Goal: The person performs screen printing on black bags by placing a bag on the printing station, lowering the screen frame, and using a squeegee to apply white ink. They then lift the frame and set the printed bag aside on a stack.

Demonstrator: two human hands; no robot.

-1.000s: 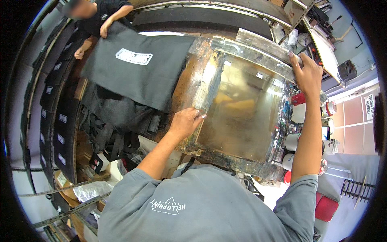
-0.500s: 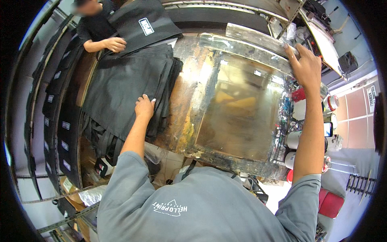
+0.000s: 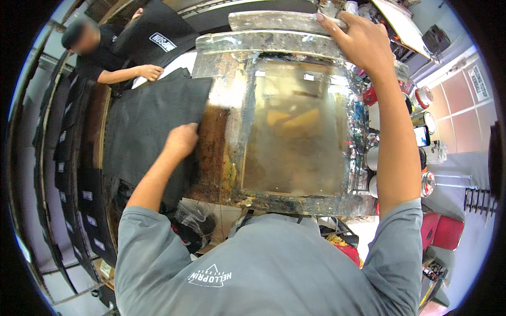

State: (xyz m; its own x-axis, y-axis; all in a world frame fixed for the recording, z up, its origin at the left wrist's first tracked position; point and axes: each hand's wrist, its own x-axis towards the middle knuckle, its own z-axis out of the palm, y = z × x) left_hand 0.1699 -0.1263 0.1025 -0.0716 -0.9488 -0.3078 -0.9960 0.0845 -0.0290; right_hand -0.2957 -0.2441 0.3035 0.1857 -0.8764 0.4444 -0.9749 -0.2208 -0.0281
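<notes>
My left hand is closed, fingertips pinching near the right edge of the top black fabric bag on a stack at the left. The bag lies mostly flat, its right edge beside the screen-printing frame. At the far right corner of that paint-stained frame, my right hand grips the end of a worn wooden bar, which looks like a squeegee handle. Inside the frame is a brownish, see-through mesh with yellowish shapes showing through.
At the far left a co-worker's hand is by a black bag with a white print. Racks of printed black bags stand at the left. Paint cans and a phone line the right side.
My left hand has gone from resting with fingers spread on the stack to a pinch, and the top bag lies differently. The co-worker's printed bag has moved away left. The whole view has shifted.
</notes>
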